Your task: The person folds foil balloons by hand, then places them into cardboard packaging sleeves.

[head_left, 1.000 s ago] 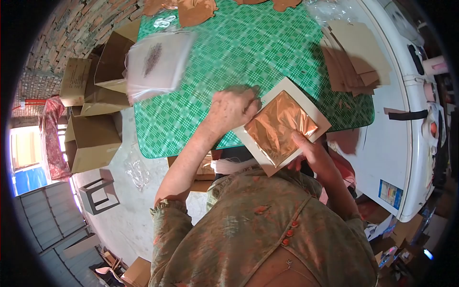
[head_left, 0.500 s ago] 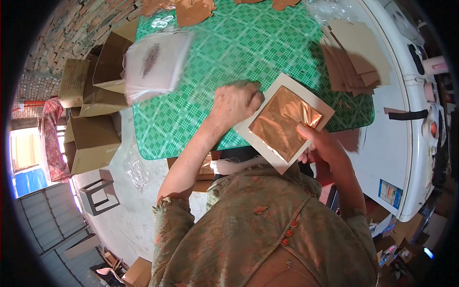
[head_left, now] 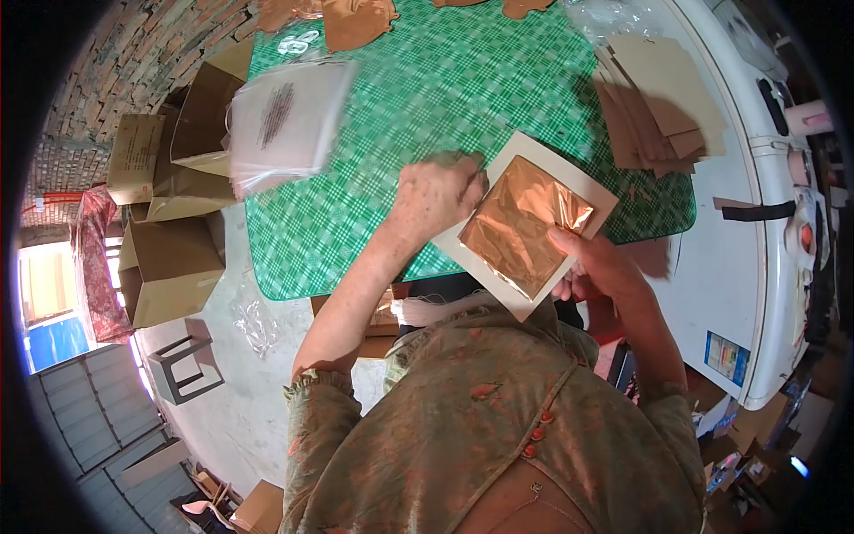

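My right hand (head_left: 592, 267) grips the lower right side of a beige cardboard sheet (head_left: 527, 303), the thumb pressing on top and the fingers underneath. On that sheet lies a square of shiny copper-coloured film (head_left: 525, 222), wrinkled near the thumb. My left hand (head_left: 440, 191) is closed, knuckles up, against the sheet's upper left edge; its fingertips are hidden, so what they pinch, if anything, cannot be seen. The sheet is tilted cornerwise over the front edge of the table with the green checked cover (head_left: 427, 98).
A stack of clear plastic bags (head_left: 289, 116) lies at the table's left, beige cardboard sheets (head_left: 658, 102) at its right. Copper-brown pieces (head_left: 358, 22) lie at the far edge. Open cartons (head_left: 178, 258) and a small grey stool frame (head_left: 182, 365) stand left; a white appliance (head_left: 712, 267) borders the right.
Both hands and the cardboard sheet stay nearly in place. The sheet has shifted very slightly up and left in the view, and the film's wrinkles look a little different.
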Tool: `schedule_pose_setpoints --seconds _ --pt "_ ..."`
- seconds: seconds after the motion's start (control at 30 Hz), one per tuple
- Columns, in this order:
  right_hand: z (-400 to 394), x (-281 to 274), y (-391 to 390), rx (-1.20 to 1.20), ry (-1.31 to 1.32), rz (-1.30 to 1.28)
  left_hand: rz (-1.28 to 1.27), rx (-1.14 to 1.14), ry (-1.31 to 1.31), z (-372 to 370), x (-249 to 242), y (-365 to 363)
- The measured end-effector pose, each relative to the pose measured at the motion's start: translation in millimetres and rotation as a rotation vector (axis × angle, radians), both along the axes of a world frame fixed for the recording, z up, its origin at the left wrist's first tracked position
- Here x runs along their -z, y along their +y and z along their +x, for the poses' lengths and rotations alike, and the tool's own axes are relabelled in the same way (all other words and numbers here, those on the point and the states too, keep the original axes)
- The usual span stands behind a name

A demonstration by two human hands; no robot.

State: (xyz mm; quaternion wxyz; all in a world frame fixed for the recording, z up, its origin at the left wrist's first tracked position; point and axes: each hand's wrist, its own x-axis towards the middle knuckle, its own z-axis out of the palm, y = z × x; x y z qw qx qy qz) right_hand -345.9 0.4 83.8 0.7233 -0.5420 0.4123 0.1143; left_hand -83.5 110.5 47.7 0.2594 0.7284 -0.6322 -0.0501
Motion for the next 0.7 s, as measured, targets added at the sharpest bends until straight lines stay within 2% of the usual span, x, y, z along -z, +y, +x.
schedule_pose_setpoints --seconds 0.13,0.33,0.53,0.7 --pt "4.5 -11.4 4.4 0.045 0.071 -0.023 -0.047 -0.024 0.011 2.5 1.0 0.8" --pt "-6.1 -1.6 -3.8 0.052 -0.021 -0.028 0.026 -0.057 0.0 0.9 -5.1 -1.3" --pt "5.6 -4.7 -12.2 -0.036 -0.017 -0.052 -0.021 -0.031 0.013 1.4 -1.0 -2.4" --pt "4.0 -0.2 -14.4 -0.005 -0.029 -0.005 0.005 -0.036 0.029 2.9 -1.4 -1.6"
